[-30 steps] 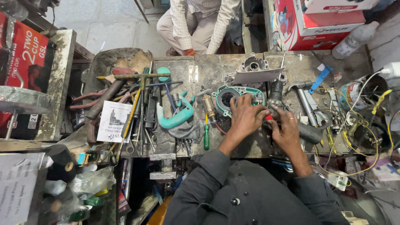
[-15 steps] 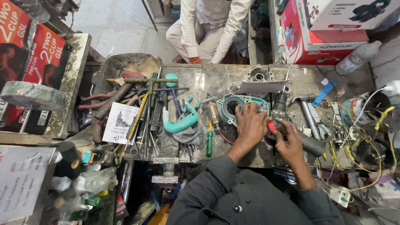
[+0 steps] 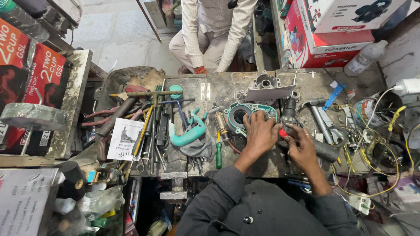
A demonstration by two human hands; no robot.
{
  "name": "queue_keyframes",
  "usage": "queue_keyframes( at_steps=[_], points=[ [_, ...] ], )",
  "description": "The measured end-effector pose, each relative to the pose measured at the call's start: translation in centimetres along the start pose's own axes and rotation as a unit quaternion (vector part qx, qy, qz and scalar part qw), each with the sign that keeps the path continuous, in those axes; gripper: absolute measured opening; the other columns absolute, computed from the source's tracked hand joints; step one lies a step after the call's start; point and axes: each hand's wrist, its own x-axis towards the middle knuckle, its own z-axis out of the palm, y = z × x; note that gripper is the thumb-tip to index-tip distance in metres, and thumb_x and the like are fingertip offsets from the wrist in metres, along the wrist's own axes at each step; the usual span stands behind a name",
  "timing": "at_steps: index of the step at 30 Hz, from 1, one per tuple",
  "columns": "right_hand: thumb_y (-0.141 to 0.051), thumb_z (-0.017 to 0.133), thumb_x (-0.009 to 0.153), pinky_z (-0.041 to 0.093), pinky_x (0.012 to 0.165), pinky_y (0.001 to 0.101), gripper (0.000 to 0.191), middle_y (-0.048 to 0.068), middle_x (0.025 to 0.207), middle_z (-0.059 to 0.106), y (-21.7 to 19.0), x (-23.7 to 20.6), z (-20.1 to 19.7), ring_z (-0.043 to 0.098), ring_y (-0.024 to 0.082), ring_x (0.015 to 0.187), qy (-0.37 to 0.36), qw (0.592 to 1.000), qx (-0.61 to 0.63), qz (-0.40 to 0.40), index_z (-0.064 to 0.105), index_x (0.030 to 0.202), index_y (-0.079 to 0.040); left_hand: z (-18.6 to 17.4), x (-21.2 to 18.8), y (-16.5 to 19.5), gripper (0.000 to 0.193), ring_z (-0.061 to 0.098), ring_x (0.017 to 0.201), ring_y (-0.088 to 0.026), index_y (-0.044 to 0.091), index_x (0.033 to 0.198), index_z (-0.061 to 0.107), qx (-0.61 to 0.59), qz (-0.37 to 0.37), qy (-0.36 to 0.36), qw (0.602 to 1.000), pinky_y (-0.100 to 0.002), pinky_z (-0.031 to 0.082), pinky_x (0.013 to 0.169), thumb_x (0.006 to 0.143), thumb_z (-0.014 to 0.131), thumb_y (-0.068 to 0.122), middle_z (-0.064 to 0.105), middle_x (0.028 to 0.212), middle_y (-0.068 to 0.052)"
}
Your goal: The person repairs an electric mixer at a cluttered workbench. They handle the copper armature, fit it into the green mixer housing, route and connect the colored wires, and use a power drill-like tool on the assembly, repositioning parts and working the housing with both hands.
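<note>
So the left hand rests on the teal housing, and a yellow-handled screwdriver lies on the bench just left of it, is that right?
Not quite. In the head view the left hand does rest on the teal housing, but the screwdriver lying on the bench just left of it has a green handle, not a yellow one.

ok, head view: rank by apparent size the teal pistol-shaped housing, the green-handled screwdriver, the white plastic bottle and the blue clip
1. teal pistol-shaped housing
2. white plastic bottle, green-handled screwdriver: similar in length; the bottle lies farther from the camera, so unranked
3. blue clip, clearly smallest
</note>
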Motion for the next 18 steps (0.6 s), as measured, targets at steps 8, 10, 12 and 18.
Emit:
queue_keyframes(
  at_steps=[8, 10, 12, 18],
  points=[
    [-0.004, 0.066, 0.096, 0.055, 0.079, 0.0339, 0.04, 0.012, 0.103, 0.066, 1.0, -0.2, -0.5, 0.07, 0.022, 0.092, -0.002, 1.0, 0.011, 0.02, 0.06, 0.136, -0.009, -0.1, 0.0, -0.2, 0.02, 0.049, 0.119, -0.033, 0.012, 0.098, 0.078, -0.01, -0.006, -0.044, 0.999, -0.06, 0.025, 0.11, 0.086, 0.072, 0.027, 0.056, 0.114, -0.014],
    [-0.004, 0.066, 0.097, 0.055, 0.079, 0.0342, 0.04, 0.012, 0.104, 0.066, 1.2, -0.2, -0.4, 0.07, 0.022, 0.094, 0.003, 1.0, 0.014, 0.003, 0.06, 0.136, -0.009, 0.0, 0.0, -0.5, 0.019, 0.048, 0.12, -0.035, 0.014, 0.097, 0.078, -0.021, 0.002, -0.034, 0.999, -0.06, 0.024, 0.11, 0.084, 0.073, 0.027, 0.056, 0.114, -0.015],
    [-0.004, 0.065, 0.097, 0.055, 0.079, 0.0343, 0.04, 0.012, 0.105, 0.066, 1.4, -0.2, -0.3, 0.07, 0.021, 0.094, 0.002, 1.0, 0.021, 0.001, 0.06, 0.136, -0.008, 0.0, 0.0, -0.7, 0.017, 0.048, 0.121, -0.036, 0.016, 0.096, 0.078, -0.026, 0.006, -0.024, 0.999, -0.06, 0.024, 0.11, 0.083, 0.074, 0.026, 0.056, 0.114, -0.015],
    [-0.007, 0.065, 0.098, 0.055, 0.079, 0.0338, 0.039, 0.011, 0.103, 0.068, 1.7, -0.3, -0.2, 0.071, 0.02, 0.093, -0.011, 0.998, 0.045, 0.032, 0.059, 0.136, -0.009, 0.2, 0.0, -0.2, 0.016, 0.048, 0.12, -0.036, 0.014, 0.096, 0.076, 0.003, -0.011, -0.048, 0.999, -0.063, 0.024, 0.11, 0.089, 0.071, 0.029, 0.055, 0.113, -0.016]
  ],
)
